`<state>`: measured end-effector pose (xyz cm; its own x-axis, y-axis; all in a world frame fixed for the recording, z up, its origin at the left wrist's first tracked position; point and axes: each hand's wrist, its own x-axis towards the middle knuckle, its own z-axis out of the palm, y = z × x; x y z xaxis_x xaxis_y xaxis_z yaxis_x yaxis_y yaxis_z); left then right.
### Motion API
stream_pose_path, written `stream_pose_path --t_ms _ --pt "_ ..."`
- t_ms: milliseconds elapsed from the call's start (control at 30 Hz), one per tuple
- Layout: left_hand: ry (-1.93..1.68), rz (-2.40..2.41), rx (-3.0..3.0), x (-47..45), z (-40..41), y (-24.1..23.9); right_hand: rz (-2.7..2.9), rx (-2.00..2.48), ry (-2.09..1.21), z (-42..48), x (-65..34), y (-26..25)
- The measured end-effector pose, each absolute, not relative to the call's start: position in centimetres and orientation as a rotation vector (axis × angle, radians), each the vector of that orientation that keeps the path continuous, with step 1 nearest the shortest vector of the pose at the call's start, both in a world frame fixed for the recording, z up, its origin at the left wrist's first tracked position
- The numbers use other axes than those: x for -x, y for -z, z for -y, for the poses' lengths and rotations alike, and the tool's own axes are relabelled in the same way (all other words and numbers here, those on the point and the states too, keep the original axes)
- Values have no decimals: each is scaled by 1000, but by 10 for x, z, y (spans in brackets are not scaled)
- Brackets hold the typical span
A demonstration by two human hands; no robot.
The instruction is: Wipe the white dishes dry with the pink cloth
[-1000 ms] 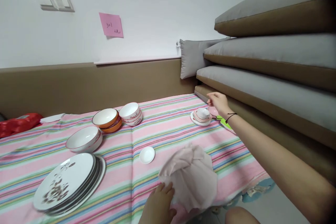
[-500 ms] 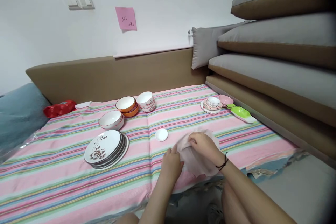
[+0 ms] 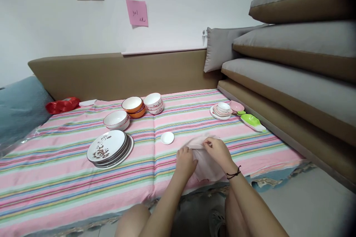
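1. So, both hands are on the pale pink cloth [image 3: 205, 157], which lies on the striped tablecloth [image 3: 69, 177] near its front edge.
2. Left hand [image 3: 185, 161] is curled, fingers closed on the cloth's left side.
3. Right hand [image 3: 218, 152] pinches the cloth's upper edge between thumb and fingers. A black band sits on that wrist.
4. Cloth is bunched between the two hands; part of it is hidden under them.
5. Small white saucer [image 3: 167, 137] lies just beyond the cloth to the left, apart from both hands.
6. Stack of patterned plates [image 3: 107, 149] sits further left, well apart from the hands.
7. Behind the plates: a white bowl [image 3: 116, 119], an orange bowl stack [image 3: 133, 106] and a white-and-red bowl stack [image 3: 154, 102] — the last two just beside each other.
8. Far right: a stack of small dishes [image 3: 221, 110], a pink dish [image 3: 236, 106] beside it, then a green leaf-shaped dish [image 3: 251, 121] near the grey cushions [image 3: 292, 77].
9. Red bag [image 3: 59, 104] lies at the far left corner.
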<state>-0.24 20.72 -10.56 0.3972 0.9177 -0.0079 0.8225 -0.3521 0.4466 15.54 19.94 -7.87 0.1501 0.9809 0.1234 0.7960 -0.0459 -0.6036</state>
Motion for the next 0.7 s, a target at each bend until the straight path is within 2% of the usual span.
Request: stream_pose_path --t_ms 133,200,500,700 --pt "-925 -1331 -1888 7 -223 104 1723 1588 -639 -196 -151 77" --pt "-1093 -1245 -1640 10 -228 101 1816 1459 -765 -195 -143 77" --pt "-973 -820 -1046 21 -211 72 1769 1627 -690 -202 -124 88" --pt "-935 -680 -1065 31 -204 55 1460 1452 -830 -209 -118 89"
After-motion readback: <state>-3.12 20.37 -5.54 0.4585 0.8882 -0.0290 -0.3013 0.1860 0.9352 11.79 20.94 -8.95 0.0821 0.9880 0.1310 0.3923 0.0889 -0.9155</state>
